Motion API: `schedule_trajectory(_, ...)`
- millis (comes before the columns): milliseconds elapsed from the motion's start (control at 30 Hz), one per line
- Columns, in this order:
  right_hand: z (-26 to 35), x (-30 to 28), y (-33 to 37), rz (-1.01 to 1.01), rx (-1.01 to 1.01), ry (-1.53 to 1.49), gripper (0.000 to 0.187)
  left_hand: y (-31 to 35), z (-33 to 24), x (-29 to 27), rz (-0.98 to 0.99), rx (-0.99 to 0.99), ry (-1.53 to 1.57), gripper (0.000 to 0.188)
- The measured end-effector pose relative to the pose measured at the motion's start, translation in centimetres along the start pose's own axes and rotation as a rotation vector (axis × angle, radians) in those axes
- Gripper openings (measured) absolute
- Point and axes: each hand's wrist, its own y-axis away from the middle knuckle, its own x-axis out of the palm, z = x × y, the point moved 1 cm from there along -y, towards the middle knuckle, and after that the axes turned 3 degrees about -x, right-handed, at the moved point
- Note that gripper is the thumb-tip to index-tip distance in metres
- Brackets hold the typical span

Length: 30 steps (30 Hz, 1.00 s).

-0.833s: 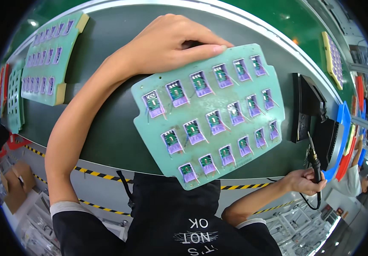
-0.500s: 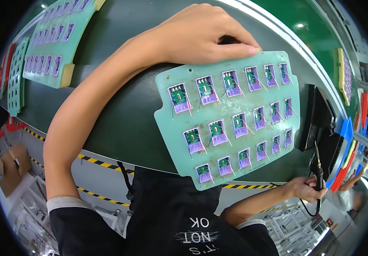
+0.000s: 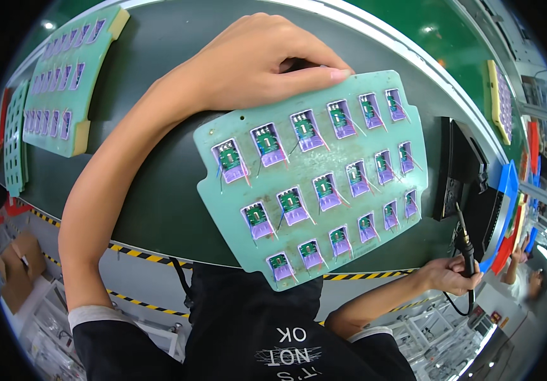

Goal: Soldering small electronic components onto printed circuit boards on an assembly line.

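Note:
A pale green tray (image 3: 318, 162) is tilted up over the dark table, with several pockets in rows. Each pocket holds a purple piece with a small green circuit board (image 3: 291, 200), and thin red and dark wires stick out. My left hand (image 3: 267, 60) reaches across and pinches the tray's far edge, thumb on the face; its other fingers are partly hidden behind. Low on the right, my right hand (image 3: 450, 277) grips the black handle of a soldering iron (image 3: 467, 253). The iron's tip points up and away, apart from the tray, beside a black device.
The black device (image 3: 454, 168) stands on the table's right, by a blue bin (image 3: 507, 200). At the left are another filled green tray (image 3: 58, 94) and an upright perforated green panel (image 3: 15, 143). A yellow-edged tray (image 3: 495, 105) lies far right. Another person (image 3: 520, 270) is beyond.
The whole view has shifted. The tray, with my left hand on it, has moved a little left relative to the table. The soldering iron stays in my right hand.

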Motion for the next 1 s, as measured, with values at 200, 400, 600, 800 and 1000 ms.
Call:
schedule_trajectory(200, -0.5, -0.7, -0.2, 0.031, 0.029, -0.031, 0.036, -0.2, -0.4, 0.0, -0.007, 0.026, 0.079, 0.021)
schedule_trajectory(400, -0.6, -0.4, -0.1, 0.018, 0.038, -0.037, 0.033, -0.3, -1.0, -0.2, -0.012, -0.102, 0.099, 0.019)
schedule_trajectory(600, -0.6, -0.3, -0.5, -0.037, 0.044, -0.028, 0.032, -0.9, -1.2, -0.2, -0.006, -0.098, 0.099, 0.02)
schedule_trajectory(800, -0.6, 0.0, -0.2, -0.038, 0.039, -0.065, 0.031, -1.1, -2.1, -0.5, 0.048, -0.198, 0.088, 0.023)
schedule_trajectory(1000, -0.1, 0.6, 0.2, -0.018, 0.052, -0.169, 0.032, -1.0, -3.3, -0.3, 0.086, -0.295, 0.031, 0.033)
